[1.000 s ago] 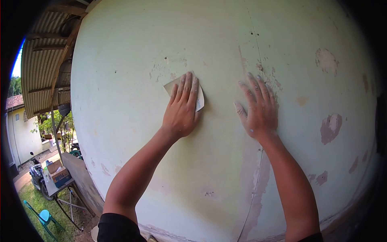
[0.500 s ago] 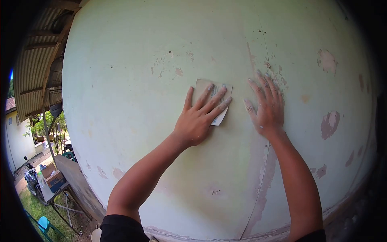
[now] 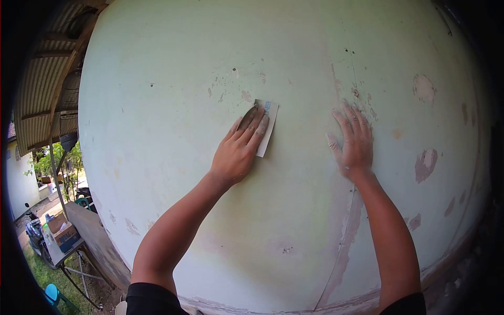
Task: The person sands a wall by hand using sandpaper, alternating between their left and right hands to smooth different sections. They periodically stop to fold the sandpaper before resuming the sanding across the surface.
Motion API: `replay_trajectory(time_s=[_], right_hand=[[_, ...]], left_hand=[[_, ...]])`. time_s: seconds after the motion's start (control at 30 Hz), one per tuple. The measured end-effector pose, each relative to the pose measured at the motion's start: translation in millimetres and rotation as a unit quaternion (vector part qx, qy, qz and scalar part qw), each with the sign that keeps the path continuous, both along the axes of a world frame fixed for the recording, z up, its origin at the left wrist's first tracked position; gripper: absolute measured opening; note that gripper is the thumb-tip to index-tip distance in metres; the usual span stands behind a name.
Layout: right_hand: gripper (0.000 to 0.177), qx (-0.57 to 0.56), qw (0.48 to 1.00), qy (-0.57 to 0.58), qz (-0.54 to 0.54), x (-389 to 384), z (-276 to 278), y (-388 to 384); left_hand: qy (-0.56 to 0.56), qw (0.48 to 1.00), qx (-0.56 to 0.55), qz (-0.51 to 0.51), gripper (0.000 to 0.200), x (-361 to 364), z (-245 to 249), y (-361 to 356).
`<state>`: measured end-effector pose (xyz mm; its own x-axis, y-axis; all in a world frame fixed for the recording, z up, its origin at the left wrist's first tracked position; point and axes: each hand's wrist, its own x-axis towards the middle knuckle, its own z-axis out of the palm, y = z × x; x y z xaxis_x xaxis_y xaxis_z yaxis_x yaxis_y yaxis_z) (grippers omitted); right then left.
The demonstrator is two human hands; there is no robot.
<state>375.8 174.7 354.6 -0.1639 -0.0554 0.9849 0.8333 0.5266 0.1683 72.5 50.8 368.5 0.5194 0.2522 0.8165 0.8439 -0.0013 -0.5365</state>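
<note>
Since 0.5 s ago: left hand (image 3: 236, 152) is sliding the sandpaper (image 3: 270, 110) leftward along the wall (image 3: 168, 79), toward the chipped spots (image 3: 231, 89). The fingers, spread wide before, are now lying close together. Right hand (image 3: 354, 142) is keeping its place by the crack (image 3: 344, 231).

Left hand: extended and flat, fingers straight, not curled. It is pinning the sandpaper to the wall by pressure alone. Fingertips are covering the sheet's left part; a narrow strip is showing along the right edge, with blue print at the top corner. The sheet is sitting tilted, top leaning right.

Right hand: released, palm flat on the wall, fingers slightly fanned and pointing up, holding nothing. Pale dust is coating the fingers. It is resting well to the right of the sandpaper, not touching it.

Wall: pale green, paint flaking. Bare brownish patches (image 3: 428, 165) are showing at the right. The crack is running down from the right hand to the wall's base.

Periphery, left edge: a corrugated roof (image 3: 47, 79) is overhanging. Below it a table (image 3: 65, 247) is carrying a box (image 3: 60, 228); a motorbike (image 3: 32, 233) is standing beside it on grass. A blue chair (image 3: 52, 294) is showing at the bottom corner.
</note>
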Motion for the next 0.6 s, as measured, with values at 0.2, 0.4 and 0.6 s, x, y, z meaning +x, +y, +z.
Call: replay_trajectory(time_s=[0.2, 0.4, 0.6], right_hand=[[0.059, -0.006, 1.000, 0.013, 0.001, 1, 0, 1], [0.059, -0.003, 1.000, 0.009, 0.004, -1, 1, 0], [0.058, -0.008, 1.000, 0.017, -0.010, -1, 2, -1]], left_hand=[[-0.153, 0.985, 0.079, -0.001, 0.080, -49, 28, -4], [0.001, 0.997, -0.069, -0.015, 0.077, 27, -26, 6], [-0.154, 0.987, 0.046, 0.031, 0.081, -49, 10, -15]])
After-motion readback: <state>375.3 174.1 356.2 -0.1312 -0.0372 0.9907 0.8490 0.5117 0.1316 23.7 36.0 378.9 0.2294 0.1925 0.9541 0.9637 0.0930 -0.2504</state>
